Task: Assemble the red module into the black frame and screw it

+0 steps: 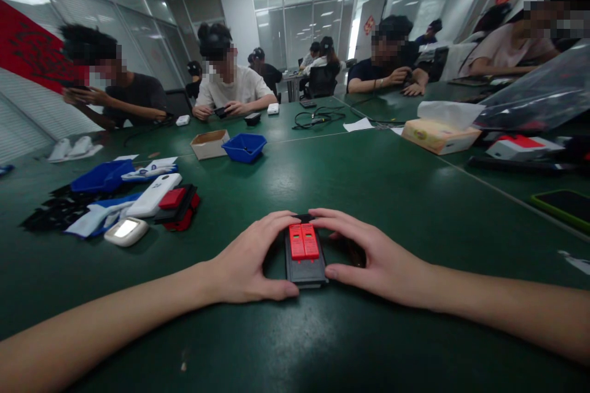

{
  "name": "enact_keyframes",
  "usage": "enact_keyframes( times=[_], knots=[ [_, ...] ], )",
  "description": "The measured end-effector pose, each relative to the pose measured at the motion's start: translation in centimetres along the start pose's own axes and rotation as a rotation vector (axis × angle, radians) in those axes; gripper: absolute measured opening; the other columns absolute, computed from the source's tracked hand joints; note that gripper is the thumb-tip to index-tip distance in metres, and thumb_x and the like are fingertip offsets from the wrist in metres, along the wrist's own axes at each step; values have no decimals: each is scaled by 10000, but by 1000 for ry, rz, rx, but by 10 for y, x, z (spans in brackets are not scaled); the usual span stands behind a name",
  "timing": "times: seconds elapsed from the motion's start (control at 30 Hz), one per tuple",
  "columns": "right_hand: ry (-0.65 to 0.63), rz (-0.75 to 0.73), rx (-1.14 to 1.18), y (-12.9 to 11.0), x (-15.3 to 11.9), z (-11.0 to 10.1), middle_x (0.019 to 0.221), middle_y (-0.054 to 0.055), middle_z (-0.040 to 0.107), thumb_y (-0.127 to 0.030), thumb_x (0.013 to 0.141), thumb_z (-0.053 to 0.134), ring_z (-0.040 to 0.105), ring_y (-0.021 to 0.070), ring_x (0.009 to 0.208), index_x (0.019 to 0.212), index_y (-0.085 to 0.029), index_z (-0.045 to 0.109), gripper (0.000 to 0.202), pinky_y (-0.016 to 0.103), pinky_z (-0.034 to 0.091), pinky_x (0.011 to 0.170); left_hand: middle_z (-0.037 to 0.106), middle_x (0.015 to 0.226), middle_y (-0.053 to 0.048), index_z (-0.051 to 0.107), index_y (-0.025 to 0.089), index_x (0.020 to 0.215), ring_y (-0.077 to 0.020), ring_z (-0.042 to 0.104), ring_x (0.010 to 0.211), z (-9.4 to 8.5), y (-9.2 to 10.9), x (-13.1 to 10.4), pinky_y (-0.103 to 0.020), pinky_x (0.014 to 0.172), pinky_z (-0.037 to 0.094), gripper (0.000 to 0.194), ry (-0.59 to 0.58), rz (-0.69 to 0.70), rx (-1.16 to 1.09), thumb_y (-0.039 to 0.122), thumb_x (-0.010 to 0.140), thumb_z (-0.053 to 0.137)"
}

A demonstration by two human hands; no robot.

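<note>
A flat black block (306, 273) lies on the green table (249, 334) in front of me, with two red pieces (303, 242) side by side on its top. My left hand (251, 258) curves round its left side, fingertips at the far left corner and thumb near the front left corner. On the other side my right hand (380, 258) has its fingertips at the far right corner and its thumb against the right edge. Both hands grip the block between them. A small dark object under my right palm is mostly hidden.
At left are a white device (126, 231), a red and black stack (179, 206), gloves (99, 216) and a blue tray (104, 176). Farther back stand a cardboard box (209, 145), a blue bin (244, 148) and a tissue pack (440, 135). Several people sit across the table.
</note>
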State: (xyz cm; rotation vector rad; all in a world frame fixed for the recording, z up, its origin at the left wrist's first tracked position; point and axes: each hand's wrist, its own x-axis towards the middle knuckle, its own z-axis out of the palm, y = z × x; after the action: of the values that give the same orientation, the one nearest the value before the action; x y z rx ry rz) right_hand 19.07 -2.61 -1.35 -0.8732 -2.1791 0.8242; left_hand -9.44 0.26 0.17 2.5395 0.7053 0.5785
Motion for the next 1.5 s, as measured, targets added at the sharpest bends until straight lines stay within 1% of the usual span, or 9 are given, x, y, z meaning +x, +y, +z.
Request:
enact_keyframes(
  times=[0.17,0.3,0.53,0.67,0.77,0.87,1.07,1.33,1.5],
  knots=[
    [-34,16,-34,-1,-2,1,1604,171,432,-499,846,809,444,331,1472,1485,-220,476,773,557,394,1201,515,1514,-184,341,224,1543,-372,561,1358,2,0,-4,-541,1141,477,982,32,-40,-6,582,765,823],
    [-28,-19,-84,-3,-4,3,1665,155,328,-400,844,820,365,321,1525,1557,-263,365,857,548,377,1217,513,1525,-182,344,251,1543,-380,532,1399,5,-2,-7,-553,1169,449,1053,140,5,7,614,708,871],
    [-24,-160,-145,-6,-7,2,1684,154,268,-323,909,758,326,299,1546,1579,-302,272,828,506,396,1209,527,1502,-202,396,247,1518,-379,536,1390,4,-1,-5,-552,1149,460,1015,215,172,56,554,696,906],
    [8,-289,-245,-9,-11,4,1670,171,253,-245,946,690,323,277,1541,1567,-272,272,749,464,386,1218,515,1508,-219,409,220,1494,-364,515,1401,3,3,-5,-550,1146,455,887,247,330,187,468,779,872],
    [25,-341,-302,-12,-14,4,1651,173,247,-217,961,648,337,260,1516,1553,-250,290,692,407,435,1179,523,1502,-224,433,194,1475,-357,515,1396,2,6,-6,-544,1150,451,778,263,387,262,413,841,827],
    [27,-348,-311,-14,-14,4,1650,171,228,-229,963,646,318,267,1521,1537,-258,291,675,410,447,1169,517,1512,-210,438,210,1465,-348,508,1401,2,7,-7,-537,1157,451,704,255,394,277,372,878,791],
    [-37,-281,-279,-12,-12,2,1672,184,222,-232,961,647,294,320,1554,1560,-286,238,728,540,373,1217,463,1548,-192,410,263,1480,-369,475,1425,1,9,-4,-576,1170,424,708,211,337,236,327,876,774],
    [45,-290,-246,-10,-10,1,1676,147,243,-232,960,668,283,287,1557,1491,-304,358,619,487,394,1208,445,1563,-210,386,263,1510,-392,438,1470,2,7,-5,-603,1172,423,761,211,308,193,322,868,792],
    [25,-377,-208,-12,-10,1,1666,163,258,-219,976,652,299,263,1555,1516,-287,311,642,449,413,1200,434,1576,-216,276,270,1585,-400,401,1508,4,3,-8,-605,1183,423,902,189,350,189,298,859,810]
  ],
)
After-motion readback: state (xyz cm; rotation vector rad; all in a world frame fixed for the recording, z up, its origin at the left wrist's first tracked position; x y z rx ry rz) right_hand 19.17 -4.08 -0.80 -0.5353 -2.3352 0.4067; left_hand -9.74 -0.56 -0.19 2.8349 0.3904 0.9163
